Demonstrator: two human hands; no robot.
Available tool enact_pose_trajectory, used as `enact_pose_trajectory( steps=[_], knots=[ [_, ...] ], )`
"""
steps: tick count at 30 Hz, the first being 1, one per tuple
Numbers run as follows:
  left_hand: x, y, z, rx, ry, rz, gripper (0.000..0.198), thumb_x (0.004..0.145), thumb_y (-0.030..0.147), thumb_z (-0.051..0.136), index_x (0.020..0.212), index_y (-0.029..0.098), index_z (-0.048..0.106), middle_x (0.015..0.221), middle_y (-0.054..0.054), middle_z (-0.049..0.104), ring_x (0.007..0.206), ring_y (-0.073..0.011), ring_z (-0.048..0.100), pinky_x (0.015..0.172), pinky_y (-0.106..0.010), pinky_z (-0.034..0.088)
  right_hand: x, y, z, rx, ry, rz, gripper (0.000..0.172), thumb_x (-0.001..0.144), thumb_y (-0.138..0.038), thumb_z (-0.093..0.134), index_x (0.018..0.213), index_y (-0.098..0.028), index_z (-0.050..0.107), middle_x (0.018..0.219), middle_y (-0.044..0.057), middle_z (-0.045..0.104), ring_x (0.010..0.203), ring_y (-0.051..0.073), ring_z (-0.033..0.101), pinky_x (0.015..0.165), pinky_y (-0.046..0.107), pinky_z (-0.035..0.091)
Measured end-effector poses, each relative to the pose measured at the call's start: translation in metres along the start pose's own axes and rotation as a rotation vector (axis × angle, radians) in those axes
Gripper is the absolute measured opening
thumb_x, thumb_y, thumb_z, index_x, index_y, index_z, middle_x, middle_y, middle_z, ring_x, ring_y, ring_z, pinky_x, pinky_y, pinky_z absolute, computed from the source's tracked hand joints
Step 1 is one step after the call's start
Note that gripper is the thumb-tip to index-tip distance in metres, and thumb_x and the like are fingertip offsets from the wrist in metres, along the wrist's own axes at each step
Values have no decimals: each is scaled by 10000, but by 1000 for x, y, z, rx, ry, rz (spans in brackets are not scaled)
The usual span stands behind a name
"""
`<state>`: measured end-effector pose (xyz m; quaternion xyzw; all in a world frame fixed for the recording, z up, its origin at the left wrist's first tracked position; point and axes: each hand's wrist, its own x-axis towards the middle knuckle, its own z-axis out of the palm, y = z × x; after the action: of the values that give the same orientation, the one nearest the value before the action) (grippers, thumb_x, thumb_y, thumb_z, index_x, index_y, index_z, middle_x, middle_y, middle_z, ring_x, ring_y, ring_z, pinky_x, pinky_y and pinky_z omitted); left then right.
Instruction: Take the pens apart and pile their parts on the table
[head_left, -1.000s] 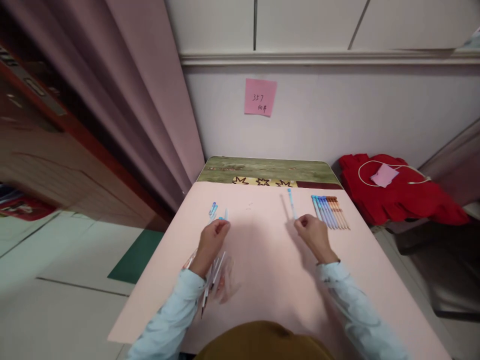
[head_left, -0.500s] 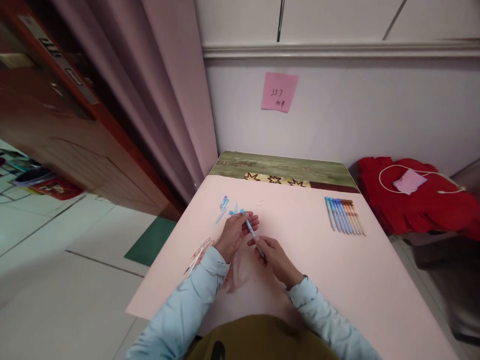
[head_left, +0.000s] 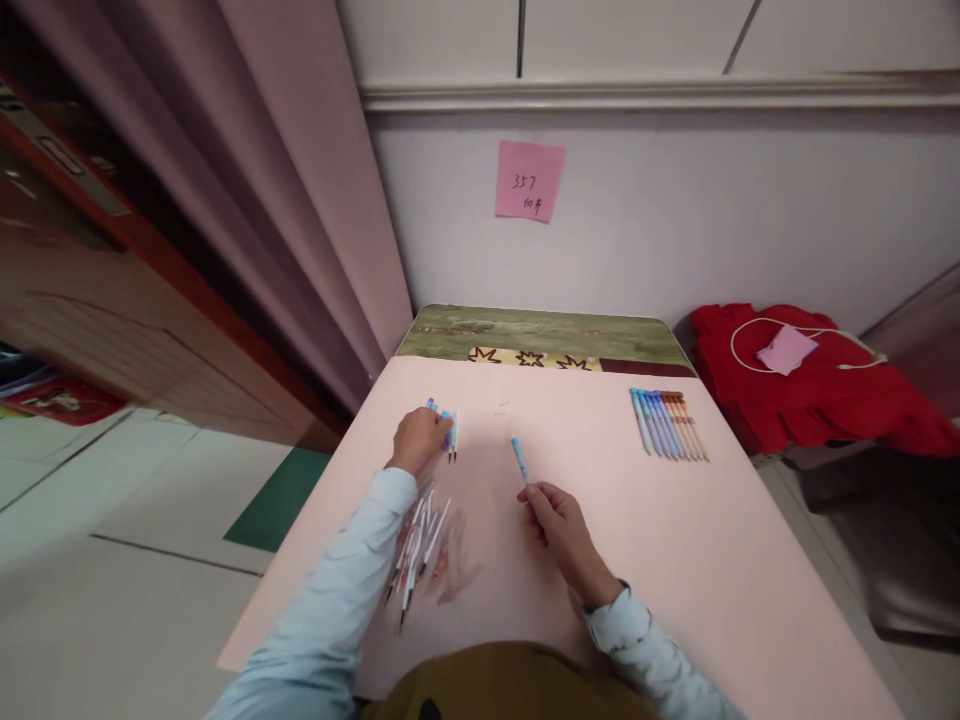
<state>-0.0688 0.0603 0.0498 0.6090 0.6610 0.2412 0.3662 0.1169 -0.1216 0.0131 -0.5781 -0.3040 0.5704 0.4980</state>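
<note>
My right hand (head_left: pixel 559 525) grips a light blue pen (head_left: pixel 519 458) near its lower part. The pen tilts up and to the left, its brighter blue end away from me. My left hand (head_left: pixel 421 440) is down at the table's left side with its fingers bent together over small blue and purple pen parts (head_left: pixel 430 404). Whatever is between those fingertips is mostly hidden. Two thin white refills (head_left: pixel 455 438) with dark tips lie just right of the left hand. Nearer me, beside the left forearm, is a loose pile of white refills (head_left: pixel 420 540) and clear plastic.
A row of blue, purple and brown pens (head_left: pixel 670 425) lies at the right of the pink-covered table (head_left: pixel 600 580). Red cloth (head_left: pixel 720 400) with a white cable and pink paper is beyond the right edge. A pink note (head_left: pixel 529 180) hangs on the wall.
My left hand has let go of the pen's blue end and moved left to the small parts. My right hand still holds the pen, now a little farther right. The view has shifted.
</note>
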Motion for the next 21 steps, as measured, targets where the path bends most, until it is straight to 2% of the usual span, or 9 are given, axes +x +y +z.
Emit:
enact_pose_trajectory(
  steps=[2,4,7,10,15,19,21],
  knots=[
    [0,-3,-13,271,28,26,243,763,328,694,584,166,666,707,-159,716,877,-338,700,755,-371,483,2,-1,0,14,2,3,386,822,-557,612,815,-171,632,614,-24,530,475,87,440,432,214,289],
    [-3,-5,-18,571,33,45,266,827,381,618,734,157,726,892,-199,739,976,-364,679,782,-395,475,4,-1,3,22,-15,9,382,825,-552,612,817,-171,633,620,-25,530,478,86,441,436,215,294],
    [-8,-7,-18,758,-24,26,331,864,392,547,936,138,747,1086,-232,713,1039,-373,661,792,-403,474,4,-4,12,27,-50,13,386,823,-551,612,822,-167,639,620,-23,531,478,87,436,432,218,290],
    [-12,-10,-15,791,-82,21,347,849,380,541,982,134,746,1113,-235,707,1043,-368,660,796,-398,472,6,-7,19,38,-71,18,395,828,-551,598,859,-160,648,627,-23,535,474,84,425,426,218,279],
    [-19,-18,-18,757,-113,15,304,794,412,587,878,172,752,1022,-186,735,956,-328,681,745,-353,464,25,-9,31,87,-82,-3,435,823,-579,590,891,-154,645,601,-43,495,455,74,381,422,219,237],
    [-24,-27,-22,658,-71,72,258,765,427,639,770,182,720,936,-155,736,947,-311,669,752,-342,450,43,-7,43,227,-147,73,436,806,-578,620,898,-152,632,579,-66,439,439,62,322,417,217,174],
    [-28,-30,-19,506,-19,106,233,765,408,651,737,182,699,871,-132,731,929,-295,663,767,-341,450,48,-6,48,305,-191,141,419,799,-555,646,907,-151,627,583,-72,423,435,55,300,416,213,143]
  ],
)
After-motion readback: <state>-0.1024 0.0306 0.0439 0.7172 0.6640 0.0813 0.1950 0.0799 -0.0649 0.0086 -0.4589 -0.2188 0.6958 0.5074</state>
